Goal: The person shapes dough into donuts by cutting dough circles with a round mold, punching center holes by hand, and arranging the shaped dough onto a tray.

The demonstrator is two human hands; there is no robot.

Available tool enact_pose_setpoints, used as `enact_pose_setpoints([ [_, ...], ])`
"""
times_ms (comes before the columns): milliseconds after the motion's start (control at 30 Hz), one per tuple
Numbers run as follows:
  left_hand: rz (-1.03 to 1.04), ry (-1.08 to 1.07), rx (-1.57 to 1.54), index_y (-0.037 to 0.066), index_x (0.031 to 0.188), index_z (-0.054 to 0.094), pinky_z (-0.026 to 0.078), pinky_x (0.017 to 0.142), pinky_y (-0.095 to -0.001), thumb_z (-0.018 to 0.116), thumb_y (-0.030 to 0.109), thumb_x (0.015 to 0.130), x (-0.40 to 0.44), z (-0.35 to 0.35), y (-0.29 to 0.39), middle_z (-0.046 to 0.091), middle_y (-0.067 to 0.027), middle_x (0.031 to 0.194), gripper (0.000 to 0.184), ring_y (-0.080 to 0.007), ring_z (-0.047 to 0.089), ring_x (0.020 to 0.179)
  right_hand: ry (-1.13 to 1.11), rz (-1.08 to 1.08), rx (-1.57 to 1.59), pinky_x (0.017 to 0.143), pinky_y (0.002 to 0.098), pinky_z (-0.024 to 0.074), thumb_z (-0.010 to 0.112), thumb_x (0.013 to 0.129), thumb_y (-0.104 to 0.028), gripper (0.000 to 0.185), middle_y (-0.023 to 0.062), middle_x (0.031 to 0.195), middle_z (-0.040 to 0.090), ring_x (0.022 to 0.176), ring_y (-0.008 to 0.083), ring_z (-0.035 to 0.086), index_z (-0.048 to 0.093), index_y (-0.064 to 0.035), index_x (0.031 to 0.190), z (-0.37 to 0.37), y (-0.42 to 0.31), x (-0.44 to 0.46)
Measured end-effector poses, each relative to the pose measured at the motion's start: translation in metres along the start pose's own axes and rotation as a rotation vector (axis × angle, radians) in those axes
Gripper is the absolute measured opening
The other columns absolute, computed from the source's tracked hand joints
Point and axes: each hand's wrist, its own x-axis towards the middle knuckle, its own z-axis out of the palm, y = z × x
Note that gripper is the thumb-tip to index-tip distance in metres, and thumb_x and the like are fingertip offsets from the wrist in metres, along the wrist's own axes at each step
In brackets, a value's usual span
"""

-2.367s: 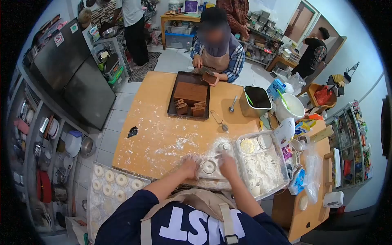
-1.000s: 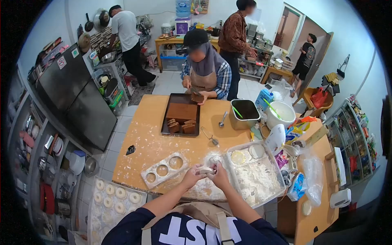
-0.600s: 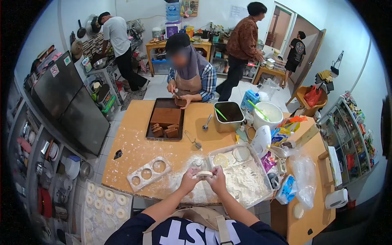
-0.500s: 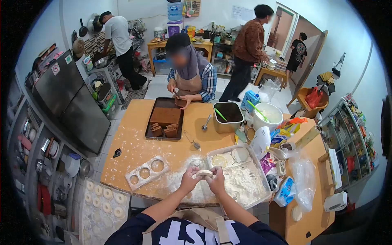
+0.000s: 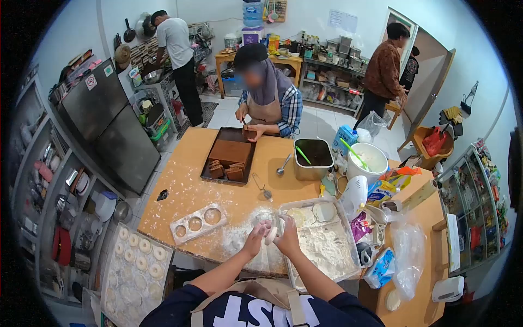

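Note:
A small pale dough ring [image 5: 271, 235] is held upright between my hands, above the floured table edge. My right hand [image 5: 286, 235] has its fingers closed round the ring's right side. My left hand [image 5: 256, 238] is at the ring's left, its fingers apart and raised, the palm beside the dough. To the left lies a floured board with three round holes [image 5: 198, 222]. Loose flour [image 5: 239, 235] covers the wood near my left hand. Just right of my hands stands a clear tray of flour [image 5: 327, 244] with pale discs at its back.
A tray of dough rings [image 5: 131, 261] is at the lower left. Across the table [image 5: 185, 185], a person cuts brown cake over a dark tray [image 5: 224, 177]. A metal tin [image 5: 313, 170], a white bucket [image 5: 369, 170] and a mixer [image 5: 355, 193] stand at the right. Other people are behind.
The ring has gone from lying flat between both hands to upright, and my left fingers have opened off it. Earlier, the holed board moved left. A person behind walked right towards the doorway.

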Motion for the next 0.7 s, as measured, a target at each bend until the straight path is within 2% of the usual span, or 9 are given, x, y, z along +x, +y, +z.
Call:
enact_pose_setpoints([
  [100, 0.13, -0.029, -0.016, 0.001, 0.126, 0.04, 0.038, 0.098, -0.0342, 0.032, 0.058, 0.094, 0.001, -0.007, -0.022, 0.051, -0.0144, 0.125, 0.065, -0.0218, 0.051, 0.112, 0.062, -0.036, 0.026, 0.096, 0.046, 0.0363, 0.079, 0.06, -0.016, 0.075, 0.0222, 0.124, 0.044, 0.115, 0.0419, 0.042, 0.041, -0.0026, 0.123, 0.001, 0.006, 0.008],
  [200, 0.106, 0.042, -0.084, 0.001, 0.127, 0.039, 0.04, 0.096, -0.0352, 0.031, 0.058, 0.094, 0.006, -0.007, -0.029, 0.052, -0.015, 0.123, 0.066, -0.0218, 0.052, 0.111, -0.016, -0.039, -0.068, 0.1, 0.0457, 0.034, 0.08, 0.058, -0.021, 0.077, 0.0223, 0.127, 0.041, 0.116, 0.0405, 0.041, 0.041, -0.0024, 0.123, -0.001, 0.002, 0.008],
  [333, 0.121, 0.083, 0.011, -0.001, 0.126, 0.043, 0.039, 0.095, -0.0334, 0.031, 0.051, 0.096, -0.001, 0.0, -0.015, 0.055, -0.0133, 0.119, 0.062, -0.0209, 0.053, 0.109, 0.033, -0.107, 0.071, 0.102, 0.0447, 0.0323, 0.079, 0.057, -0.015, 0.076, 0.0215, 0.127, 0.042, 0.12, 0.0389, 0.038, 0.042, -0.0024, 0.122, 0.002, -0.002, 0.008],
  [433, 0.195, 0.061, -0.101, -0.001, 0.124, 0.045, 0.039, 0.096, -0.0347, 0.031, 0.051, 0.097, -0.01, 0.004, -0.002, 0.055, -0.0131, 0.117, 0.061, -0.0217, 0.053, 0.109, 0.052, -0.03, 0.104, 0.102, 0.0444, 0.0321, 0.077, 0.059, -0.013, 0.074, 0.021, 0.126, 0.042, 0.12, 0.0391, 0.038, 0.041, -0.0011, 0.122, 0.005, 0.002, 0.013],
  [467, 0.193, 0.094, -0.097, -0.001, 0.124, 0.045, 0.04, 0.095, -0.0351, 0.031, 0.05, 0.097, -0.011, 0.004, -0.006, 0.055, -0.0133, 0.117, 0.06, -0.022, 0.053, 0.109, 0.001, -0.034, 0.007, 0.102, 0.0436, 0.032, 0.074, 0.061, -0.01, 0.07, 0.0206, 0.124, 0.044, 0.118, 0.0382, 0.04, 0.041, -0.0004, 0.123, 0.003, 0.001, 0.011],
  [567, 0.155, 0.162, -0.049, -0.001, 0.123, 0.046, 0.042, 0.094, -0.0357, 0.031, 0.05, 0.097, -0.011, -0.003, -0.006, 0.055, -0.0144, 0.118, 0.06, -0.0227, 0.054, 0.109, -0.059, -0.121, 0.029, 0.104, 0.0442, 0.0295, 0.073, 0.06, -0.007, 0.07, 0.0225, 0.128, 0.042, 0.123, 0.0388, 0.036, 0.042, -0.001, 0.122, 0.003, -0.019, 0.005],
  [633, 0.057, 0.141, 0.024, -0.001, 0.123, 0.046, 0.043, 0.093, -0.0356, 0.031, 0.051, 0.096, -0.015, -0.005, 0.001, 0.055, -0.0155, 0.119, 0.06, -0.023, 0.055, 0.108, -0.013, -0.141, 0.104, 0.098, 0.0434, 0.0371, 0.069, 0.064, -0.003, 0.065, 0.0207, 0.118, 0.048, 0.114, 0.0355, 0.045, 0.041, -0.0005, 0.122, 0.008, -0.021, 0.007],
  [667, 0.082, 0.129, -0.039, -0.001, 0.121, 0.047, 0.044, 0.091, -0.0355, 0.031, 0.052, 0.096, -0.016, -0.007, -0.002, 0.056, -0.0153, 0.117, 0.06, -0.023, 0.056, 0.105, 0.015, -0.153, 0.139, 0.094, 0.0431, 0.0409, 0.067, 0.065, -0.001, 0.063, 0.0198, 0.113, 0.051, 0.109, 0.0338, 0.05, 0.041, -0.0002, 0.122, 0.01, -0.02, 0.01],
  [700, 0.108, 0.119, -0.1, -0.001, 0.12, 0.047, 0.045, 0.09, -0.0353, 0.03, 0.052, 0.096, -0.016, -0.011, -0.003, 0.057, -0.015, 0.115, 0.06, -0.023, 0.057, 0.103, -0.078, 0.014, 0.313, 0.091, 0.0415, 0.0428, 0.066, 0.066, 0.001, 0.06, 0.0186, 0.109, 0.054, 0.105, 0.0316, 0.053, 0.042, 0.0, 0.121, 0.012, -0.019, 0.011],
])
